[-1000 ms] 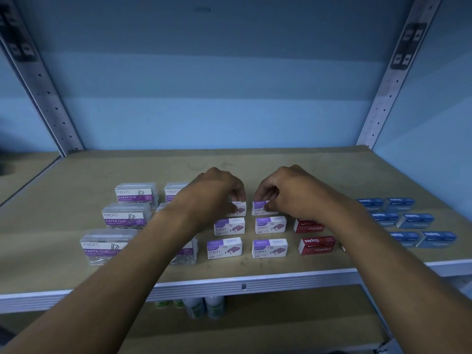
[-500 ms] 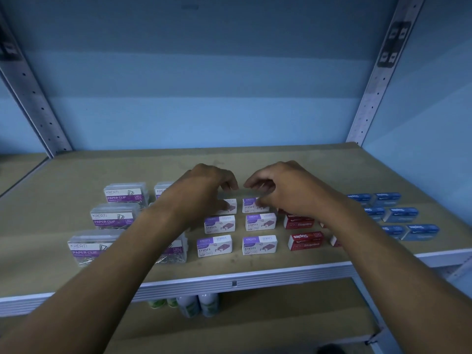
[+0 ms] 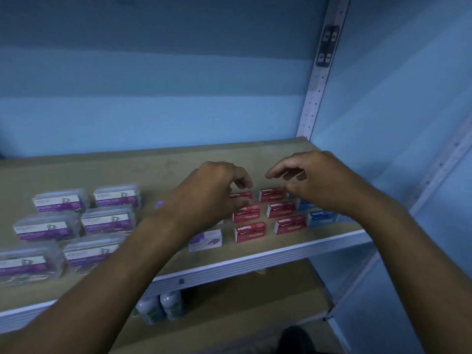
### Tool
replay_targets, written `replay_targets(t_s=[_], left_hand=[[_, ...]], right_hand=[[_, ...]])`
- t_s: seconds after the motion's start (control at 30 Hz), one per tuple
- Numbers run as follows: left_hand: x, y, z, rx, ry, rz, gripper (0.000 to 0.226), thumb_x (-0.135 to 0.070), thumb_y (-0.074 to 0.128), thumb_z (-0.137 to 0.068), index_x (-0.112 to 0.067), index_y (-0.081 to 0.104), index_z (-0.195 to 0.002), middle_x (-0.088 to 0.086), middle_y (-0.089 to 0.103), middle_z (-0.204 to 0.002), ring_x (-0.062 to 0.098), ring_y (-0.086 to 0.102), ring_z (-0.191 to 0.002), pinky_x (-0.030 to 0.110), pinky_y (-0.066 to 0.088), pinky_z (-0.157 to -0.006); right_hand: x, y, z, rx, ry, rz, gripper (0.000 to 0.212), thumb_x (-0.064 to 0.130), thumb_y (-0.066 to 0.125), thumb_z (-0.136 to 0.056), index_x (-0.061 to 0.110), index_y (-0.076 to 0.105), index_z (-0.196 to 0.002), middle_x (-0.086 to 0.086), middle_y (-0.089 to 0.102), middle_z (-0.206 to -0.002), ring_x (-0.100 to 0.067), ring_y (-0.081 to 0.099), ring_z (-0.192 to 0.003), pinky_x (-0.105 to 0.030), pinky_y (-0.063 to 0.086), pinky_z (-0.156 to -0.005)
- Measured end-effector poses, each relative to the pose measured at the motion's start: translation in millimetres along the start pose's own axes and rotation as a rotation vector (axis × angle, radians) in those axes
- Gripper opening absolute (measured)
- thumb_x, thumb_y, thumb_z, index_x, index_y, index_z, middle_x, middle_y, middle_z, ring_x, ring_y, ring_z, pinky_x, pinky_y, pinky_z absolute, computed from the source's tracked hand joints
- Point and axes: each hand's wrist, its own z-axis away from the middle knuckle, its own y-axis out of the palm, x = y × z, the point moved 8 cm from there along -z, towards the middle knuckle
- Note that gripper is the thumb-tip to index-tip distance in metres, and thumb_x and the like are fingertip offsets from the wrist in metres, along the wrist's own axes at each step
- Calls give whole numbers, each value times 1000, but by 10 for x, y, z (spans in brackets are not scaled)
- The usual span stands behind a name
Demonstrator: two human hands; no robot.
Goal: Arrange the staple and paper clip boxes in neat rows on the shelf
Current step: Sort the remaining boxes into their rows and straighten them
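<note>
hands over the red staple boxes

your left hand [image 3: 214,190] and right hand [image 3: 314,180] are hovering over the red staple boxes [image 3: 250,232] near the shelf's [image 3: 255,261] front edge, fingers loosely curled and spread, gripping nothing. clear paper clip boxes [image 3: 107,221] are sitting in rows toward the left edge, clips showing inside. blue boxes [image 3: 321,217] are lying toward the right edge.

Shelf [image 3: 127,172]: matt wood board, pale metal front edge. Clip boxes [image 3: 107,221]: clear glossy plastic. Staple boxes [image 3: 250,232]: printed card.
</note>
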Motion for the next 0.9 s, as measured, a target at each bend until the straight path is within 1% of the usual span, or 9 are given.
replay_targets(t_s=[0.1, 0.23, 0.33, 0.47, 0.57, 0.67, 0.73, 0.8, 0.9], left_hand=[[-258, 168, -111, 5, 57, 35, 29, -32, 75, -81, -29, 70, -110, -11, 68, -104, 4, 61, -87, 29, 55, -80], [-537, 393, -253, 2, 131, 46, 28, -37, 74, -81, -30, 70, -108, -12, 68, -102, 3, 59, -85, 28, 52, -79], [-679, 544, -360, 10, 156, 43, 29, -36, 74, -80, -28, 70, -108, -10, 67, -101, 4, 56, -84, 26, 50, -80], [-817, 698, -464, 22, 180, 9, 28, -41, 73, -79, -27, 70, -104, -9, 66, -97, 6, 56, -80, 32, 51, -78], [-879, 793, -514, 33, 180, -72, 33, -51, 69, -79, -29, 69, -103, -9, 68, -96, 13, 59, -87, 34, 52, -76], [-944, 824, -543, 18, 200, -137, 36, -56, 67, -79, -32, 69, -106, -11, 70, -95, 15, 53, -94, 30, 47, -73], [-985, 805, -547, -6, 216, -190, 36, -57, 67, -79, -33, 71, -106, -11, 72, -93, 16, 49, -95, 31, 45, -75], [-1010, 778, -545, -31, 222, -230, 34, -57, 66, -80, -33, 72, -104, -12, 72, -90, 16, 47, -94, 32, 43, -75], [-1017, 764, -548, -44, 212, -239, 30, -55, 67, -81, -34, 74, -101, -14, 72, -86, 15, 45, -92, 30, 38, -71]], right_hand=[[-240, -106, 161, -3, 39, 11, 36, 9, 76, -85, 36, 75, -108, 20, 69, -105, 4, 63, -93, -23, 55, -87], [-517, -207, 299, -9, 81, 31, 35, 6, 75, -85, 32, 76, -109, 17, 72, -106, 0, 64, -92, -10, 50, -82], [-729, -261, 382, -16, 122, 27, 37, 8, 78, -82, 34, 76, -108, 18, 71, -104, 3, 63, -92, -6, 46, -78], [-965, -299, 491, -3, 178, 17, 38, 10, 79, -81, 39, 74, -105, 19, 69, -101, 4, 63, -91, -7, 44, -75], [-1134, -296, 568, 29, 233, 36, 38, 13, 80, -80, 42, 72, -102, 20, 66, -102, 0, 63, -94, -7, 41, -70], [-1274, -265, 637, 78, 284, 42, 35, 20, 83, -78, 43, 72, -101, 20, 65, -104, -2, 62, -93, -13, 43, -70], [-1331, -251, 658, 84, 299, 19, 34, 20, 84, -76, 43, 73, -97, 19, 67, -104, -2, 64, -90, -16, 46, -72], [-1366, -231, 667, 89, 306, 9, 31, 18, 84, -77, 40, 75, -98, 17, 69, -103, -2, 65, -87, -14, 47, -74], [-1369, -197, 660, 95, 297, 20, 30, 16, 82, -79, 35, 78, -101, 16, 71, -101, 2, 62, -85, -8, 42, -72]])
